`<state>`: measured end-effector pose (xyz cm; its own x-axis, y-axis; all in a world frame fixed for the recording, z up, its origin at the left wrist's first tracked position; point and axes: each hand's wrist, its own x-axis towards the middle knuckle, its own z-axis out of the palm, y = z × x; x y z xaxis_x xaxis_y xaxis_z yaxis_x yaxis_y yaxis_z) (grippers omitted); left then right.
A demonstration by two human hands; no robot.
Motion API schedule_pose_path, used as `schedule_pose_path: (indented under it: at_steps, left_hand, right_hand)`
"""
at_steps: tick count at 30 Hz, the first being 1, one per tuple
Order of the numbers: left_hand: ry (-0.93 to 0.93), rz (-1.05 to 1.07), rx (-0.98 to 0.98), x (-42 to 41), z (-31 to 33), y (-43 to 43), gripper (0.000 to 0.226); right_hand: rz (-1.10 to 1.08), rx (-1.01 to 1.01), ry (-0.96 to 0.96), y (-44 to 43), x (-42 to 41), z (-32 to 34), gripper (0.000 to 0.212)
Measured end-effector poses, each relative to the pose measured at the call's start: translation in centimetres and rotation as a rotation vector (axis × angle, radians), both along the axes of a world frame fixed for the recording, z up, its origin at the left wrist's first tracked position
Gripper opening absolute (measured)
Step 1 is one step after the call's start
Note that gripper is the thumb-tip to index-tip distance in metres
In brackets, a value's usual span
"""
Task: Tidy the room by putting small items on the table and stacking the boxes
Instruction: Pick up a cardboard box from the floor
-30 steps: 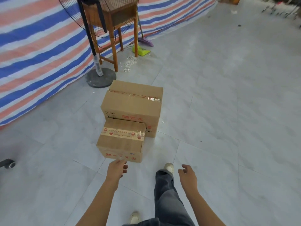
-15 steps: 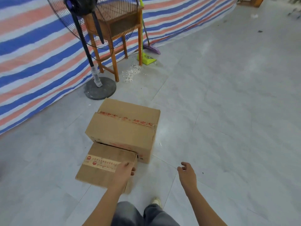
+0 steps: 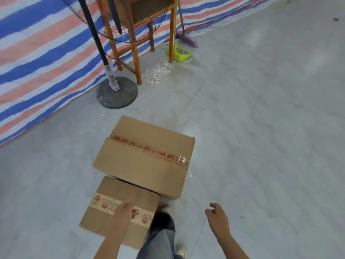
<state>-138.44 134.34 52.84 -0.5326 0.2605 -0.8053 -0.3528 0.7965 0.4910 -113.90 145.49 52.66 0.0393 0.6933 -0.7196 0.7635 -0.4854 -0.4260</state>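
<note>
The small box (image 3: 121, 191), touching the large box (image 3: 147, 161) at 6 o'clock on grey floor tiles (image 3: 261, 128), bears blurred, unreadable red-printed tape under the left hand (image 3: 124, 212), whose fingers lie flat on it; the right hand (image 3: 217, 217) hangs loosely spread, with a striped tarp (image 3: 37, 53) at 10 o'clock.

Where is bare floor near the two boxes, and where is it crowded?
Bare tiles lie right of the large box, past the right hand, and left of the small box. Crowded beyond: fan base, stool legs, scraps, dustpan.
</note>
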Motion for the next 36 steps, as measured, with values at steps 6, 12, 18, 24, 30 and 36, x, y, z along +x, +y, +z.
schedule_pose_path:
  at_steps: [6,12,18,24,30,36]
  left_hand:
    - [0.124,-0.141,-0.044,-8.4,-4.8,9.3,0.019]
    - [0.313,-0.406,-0.272,-14.6,-13.1,13.6,0.047]
    - [0.513,-0.396,-0.413,-20.3,-18.5,15.8,0.066]
    - [0.544,-0.386,-0.511,-24.7,-22.1,16.9,0.078]
    - [0.505,-0.361,-0.584,-26.7,-23.9,16.9,0.076]
    - [0.303,-0.264,-0.321,-27.4,-23.9,17.0,0.089]
  right_hand:
    - [-0.023,-0.076,-0.053,7.7,-6.6,-4.8,0.04]
    - [-0.025,-0.143,-0.032,12.7,-12.8,-14.1,0.052]
    - [-0.12,-0.132,-0.106,16.3,-15.3,-20.8,0.075]
    - [0.01,-0.076,-0.162,16.9,-14.1,-24.9,0.098]
    - [0.126,0.025,-0.205,17.4,-13.2,-26.6,0.103]
    - [0.171,0.055,-0.203,20.3,-10.8,-26.7,0.096]
